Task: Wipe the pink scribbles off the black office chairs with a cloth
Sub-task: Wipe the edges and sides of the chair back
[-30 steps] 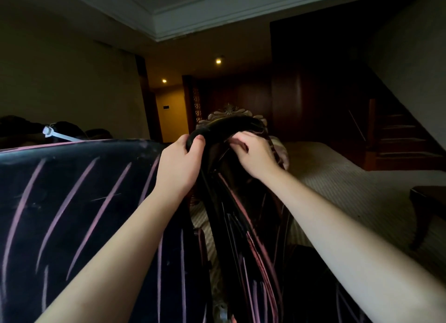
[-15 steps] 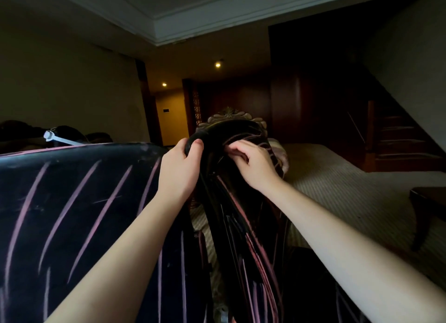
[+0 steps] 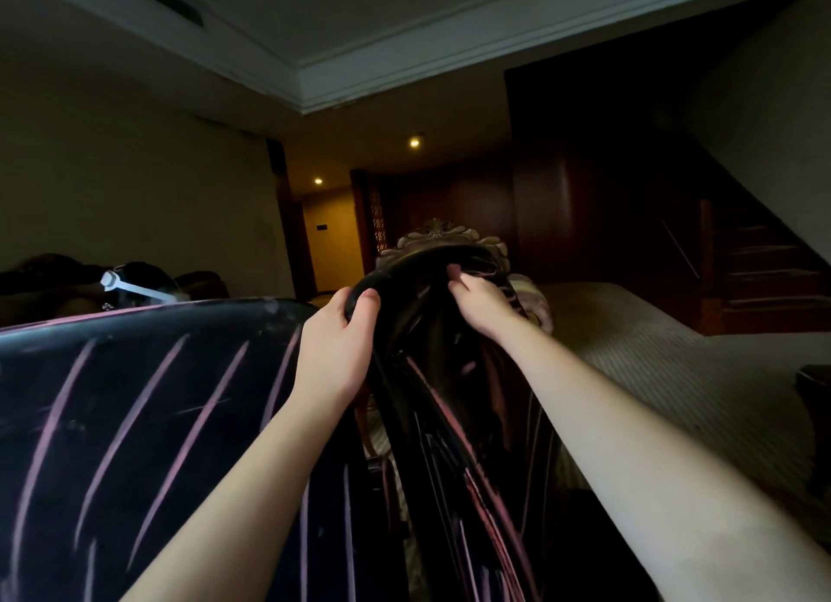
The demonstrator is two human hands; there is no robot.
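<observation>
Pink streaks [image 3: 211, 408] cover the wide black chair back [image 3: 157, 322] in the lower left of the frame and run down the second chair [image 3: 418, 295], seen edge-on at centre. In the last second little has changed: the left hand [image 3: 335, 345] keeps its fingers and thumb wrapped round that chair's top rim, and the right hand [image 3: 483, 302] stays curled over it just beside. To my eye wiping has not begun, and no cloth or container shows.

Left hand [image 3: 335, 352] and right hand [image 3: 483, 302] side by side, fingers curled in grips.
</observation>
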